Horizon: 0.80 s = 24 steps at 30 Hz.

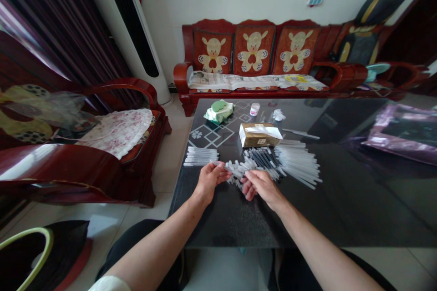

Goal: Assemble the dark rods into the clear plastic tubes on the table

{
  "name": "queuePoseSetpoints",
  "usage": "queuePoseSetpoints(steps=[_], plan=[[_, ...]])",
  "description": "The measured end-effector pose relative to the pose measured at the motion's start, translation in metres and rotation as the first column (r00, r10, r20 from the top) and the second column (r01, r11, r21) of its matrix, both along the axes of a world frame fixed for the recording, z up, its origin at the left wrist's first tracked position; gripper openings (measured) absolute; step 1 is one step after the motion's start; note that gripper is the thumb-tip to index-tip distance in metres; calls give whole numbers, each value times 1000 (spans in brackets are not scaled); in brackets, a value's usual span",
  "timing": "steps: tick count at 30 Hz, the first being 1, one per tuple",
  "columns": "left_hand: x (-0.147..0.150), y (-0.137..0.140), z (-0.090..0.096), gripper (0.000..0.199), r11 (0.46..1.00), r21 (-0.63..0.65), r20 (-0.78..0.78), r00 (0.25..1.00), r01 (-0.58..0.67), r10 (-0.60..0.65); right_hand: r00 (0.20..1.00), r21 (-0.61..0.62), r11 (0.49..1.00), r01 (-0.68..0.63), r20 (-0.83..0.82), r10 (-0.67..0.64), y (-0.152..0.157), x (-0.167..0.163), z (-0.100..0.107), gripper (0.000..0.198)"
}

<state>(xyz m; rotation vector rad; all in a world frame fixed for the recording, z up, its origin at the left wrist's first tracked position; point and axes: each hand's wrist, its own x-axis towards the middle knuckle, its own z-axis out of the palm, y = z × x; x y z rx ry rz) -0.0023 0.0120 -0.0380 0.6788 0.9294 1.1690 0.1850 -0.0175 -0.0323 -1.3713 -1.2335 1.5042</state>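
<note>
My left hand [209, 182] is closed, thumb against fingers, on a thin translucent pen [215, 162] that is only partly visible. It is just right of a row of whitish capped pens [201, 155] laid side by side. My right hand [257, 184] is pinched at the near edge of a loose pile of small clear pen caps [236, 167]; what its fingertips hold is too small to make out. Behind that hand lie dark pen refills [262, 158]. Many translucent pen barrels [297, 163] fan out to their right.
On the dark glossy table [341, 209] stand a tissue box [260, 140], a green wipes pack [219, 112], a small white cup [254, 109] and crumpled tissue [279, 115]. A shiny purple package [385, 134] lies at right. A wooden armchair [102, 173] stands left.
</note>
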Motion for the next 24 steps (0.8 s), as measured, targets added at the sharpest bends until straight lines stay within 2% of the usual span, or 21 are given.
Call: queuePoseSetpoints(steps=[6, 12, 17, 24], plan=[[1, 1, 0, 31, 1000, -4, 1, 1000, 1, -1, 1000, 59, 998, -16, 11, 15, 1, 1, 0, 34], [1, 0, 2, 29, 1000, -4, 1, 1000, 0, 0, 1000, -27, 1000, -11, 19, 11, 0, -1, 1, 45], [1, 0, 0, 29, 1000, 1, -2, 1000, 10, -10, 999, 53, 998, -17, 35, 15, 1, 1, -1, 32], [1, 0, 3, 27, 1000, -8, -8, 1000, -4, 4, 1000, -1, 1000, 1, 5, -1, 1, 1, -1, 47]])
